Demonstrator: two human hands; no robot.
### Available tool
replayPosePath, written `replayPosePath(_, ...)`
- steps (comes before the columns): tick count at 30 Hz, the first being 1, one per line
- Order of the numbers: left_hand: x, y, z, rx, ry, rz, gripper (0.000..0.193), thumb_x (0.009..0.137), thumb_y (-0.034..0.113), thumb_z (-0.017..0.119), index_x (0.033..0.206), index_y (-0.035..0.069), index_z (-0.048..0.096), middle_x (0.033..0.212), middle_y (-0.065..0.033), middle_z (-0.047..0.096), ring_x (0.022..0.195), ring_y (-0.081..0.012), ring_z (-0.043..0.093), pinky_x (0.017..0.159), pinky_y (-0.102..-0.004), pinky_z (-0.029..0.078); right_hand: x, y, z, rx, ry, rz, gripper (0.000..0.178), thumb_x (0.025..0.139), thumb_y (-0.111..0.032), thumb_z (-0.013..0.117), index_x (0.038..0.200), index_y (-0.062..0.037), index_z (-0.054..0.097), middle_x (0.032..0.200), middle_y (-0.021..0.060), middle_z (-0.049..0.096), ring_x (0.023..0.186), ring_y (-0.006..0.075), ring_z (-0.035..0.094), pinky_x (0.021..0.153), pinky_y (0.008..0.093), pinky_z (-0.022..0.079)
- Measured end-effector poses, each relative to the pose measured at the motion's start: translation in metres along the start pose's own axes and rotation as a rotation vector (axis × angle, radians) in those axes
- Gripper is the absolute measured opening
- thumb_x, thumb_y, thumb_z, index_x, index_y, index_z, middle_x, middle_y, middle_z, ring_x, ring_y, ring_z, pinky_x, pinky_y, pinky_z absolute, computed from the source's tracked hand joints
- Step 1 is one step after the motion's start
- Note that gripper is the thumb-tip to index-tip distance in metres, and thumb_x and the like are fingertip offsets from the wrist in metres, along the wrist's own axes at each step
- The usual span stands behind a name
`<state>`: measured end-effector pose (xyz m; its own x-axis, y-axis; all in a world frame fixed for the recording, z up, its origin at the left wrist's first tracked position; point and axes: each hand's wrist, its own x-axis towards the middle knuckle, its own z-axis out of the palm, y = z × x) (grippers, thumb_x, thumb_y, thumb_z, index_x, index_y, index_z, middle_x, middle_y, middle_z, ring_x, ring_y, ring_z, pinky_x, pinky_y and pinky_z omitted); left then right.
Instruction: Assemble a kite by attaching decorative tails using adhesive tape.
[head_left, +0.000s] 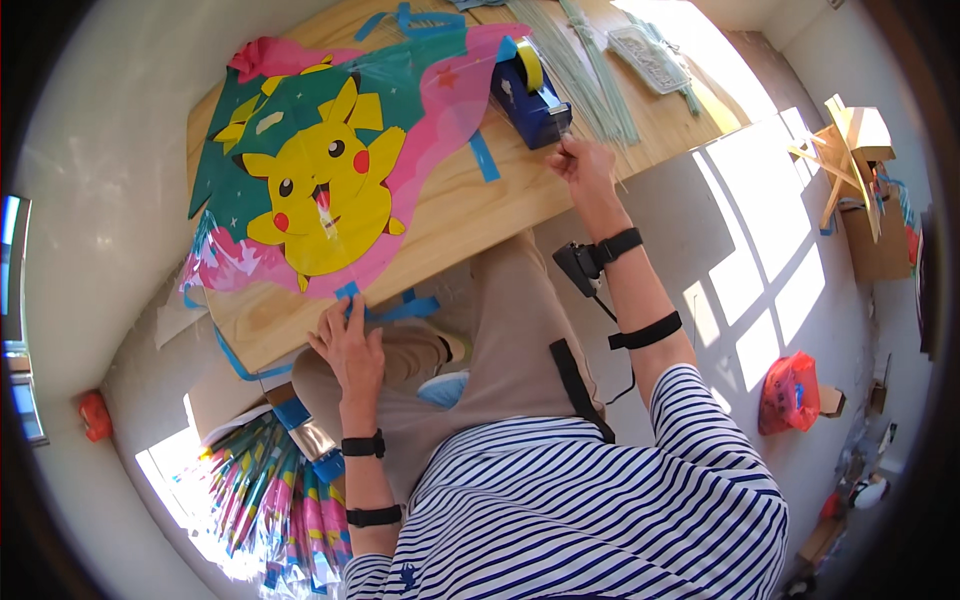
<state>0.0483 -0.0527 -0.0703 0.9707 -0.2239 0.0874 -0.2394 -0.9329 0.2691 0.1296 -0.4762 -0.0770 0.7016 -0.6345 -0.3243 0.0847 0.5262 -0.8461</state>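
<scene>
A kite sheet (325, 220), printed with a yellow cartoon creature on green and pink, lies spread over the wooden table (450, 215). At its near edge, my left hand (350, 350) rests with fingers stretched, the tips touching a bit of blue tape (347, 290) on the table's rim. Farther right stands a dark blue tape dispenser (535, 108) holding a yellow-cored roll (529, 65). Right at its front end, my right hand (586, 165) is closed in a pinch on what looks like a short strip of clear tape from it.
Thin pale rods (575, 75) and a clear plastic box (647, 60) lie at the table's far right. Folded, colourful kites (270, 500) are heaped at lower left. Blue tape strips (484, 158) stick to the tabletop. A red bag (790, 395) sits on the floor at right.
</scene>
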Motion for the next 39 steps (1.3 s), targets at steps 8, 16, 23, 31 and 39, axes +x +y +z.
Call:
replayPosePath(8, -0.002, 0.003, -0.002, -0.004, 0.008, -0.016, 0.065, 0.074, 0.010, 0.077, 0.135, 0.015, 0.057, 0.136, -0.0060, 0.048, 0.132, -0.0330, 0.040, 0.111, -0.0715, 0.019, 0.016, -0.006, 0.018, -0.312, 0.147, -0.049, 0.010, 0.086, -0.001, 0.066, 0.079, 0.0034, 0.061, 0.069, 0.0123, 0.063, 0.046, 0.0207, 0.059, 0.046, 0.0344, 0.052)
replayPosePath(16, 0.007, -0.001, 0.003, -0.036, 0.046, -0.007, 0.064, 0.076, 0.012, 0.076, 0.136, 0.013, 0.054, 0.137, -0.0048, 0.048, 0.132, -0.0309, 0.040, 0.110, -0.0735, 0.017, 0.015, 0.002, -0.019, -0.565, 0.152, -0.051, 0.010, 0.083, 0.002, 0.063, 0.075, 0.0046, 0.058, 0.065, 0.0098, 0.060, 0.046, 0.0178, 0.057, 0.043, 0.0334, 0.048)
replayPosePath(23, -0.005, -0.003, 0.005, -0.094, 0.071, -0.053, 0.065, 0.075, 0.011, 0.075, 0.136, 0.014, 0.053, 0.136, -0.0058, 0.050, 0.133, -0.0320, 0.040, 0.111, -0.0686, 0.020, -0.049, -0.023, 0.084, -0.914, -0.720, -0.164, 0.009, 0.091, -0.006, 0.062, 0.083, -0.0019, 0.063, 0.069, 0.0017, 0.059, 0.054, 0.0083, 0.055, 0.052, 0.0231, 0.045)
replayPosePath(31, -0.007, -0.001, 0.013, -0.104, 0.106, -0.044, 0.064, 0.075, 0.010, 0.075, 0.135, 0.018, 0.055, 0.139, -0.0057, 0.047, 0.135, -0.0331, 0.039, 0.111, -0.0722, 0.017, -0.123, 0.059, 0.203, -1.314, -1.449, -0.714, 0.009, 0.082, -0.006, 0.062, 0.081, 0.0017, 0.058, 0.074, 0.0148, 0.060, 0.062, 0.0286, 0.058, 0.058, 0.0405, 0.045)
replayPosePath(39, -0.007, -0.002, 0.003, -0.166, 0.128, -0.077, 0.062, 0.072, 0.012, 0.078, 0.131, 0.018, 0.059, 0.137, -0.0126, 0.044, 0.134, -0.0344, 0.039, 0.109, -0.0715, 0.019, -0.153, 0.106, 0.247, -1.620, -1.740, -1.014, 0.010, 0.076, -0.006, 0.059, 0.082, -0.0025, 0.067, 0.080, 0.0198, 0.066, 0.078, 0.0397, 0.066, 0.065, 0.0470, 0.052)
